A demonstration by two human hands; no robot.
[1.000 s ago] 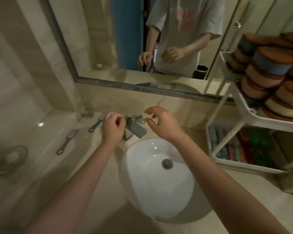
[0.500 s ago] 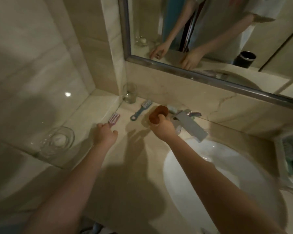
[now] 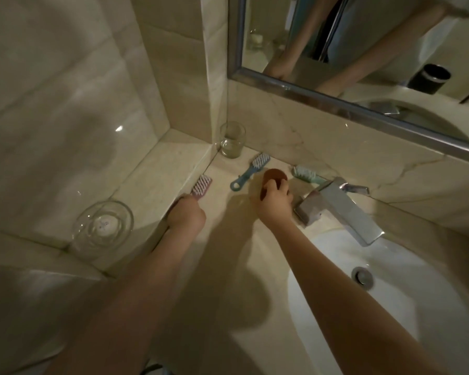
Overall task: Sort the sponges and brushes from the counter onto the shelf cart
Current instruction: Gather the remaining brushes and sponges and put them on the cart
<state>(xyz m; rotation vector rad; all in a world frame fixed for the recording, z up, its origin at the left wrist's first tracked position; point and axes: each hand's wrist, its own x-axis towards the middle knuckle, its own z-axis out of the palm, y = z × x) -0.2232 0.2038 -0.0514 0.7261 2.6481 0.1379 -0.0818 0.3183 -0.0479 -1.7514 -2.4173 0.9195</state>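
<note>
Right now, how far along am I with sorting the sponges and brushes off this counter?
Done: cannot tell, the shelf cart is out of view. In hand: your left hand grips the pink brush, your right hand holds a brown sponge. Left: the blue brush and green brush lie on the counter.

I count three brushes here: a pink brush (image 3: 201, 187), a blue brush (image 3: 251, 170) and a green brush (image 3: 306, 174). One brown sponge (image 3: 272, 177). Two glass pieces, a tumbler (image 3: 232, 140) and a shallow dish (image 3: 103, 226). One faucet (image 3: 339, 209), one sink (image 3: 404, 307).
</note>
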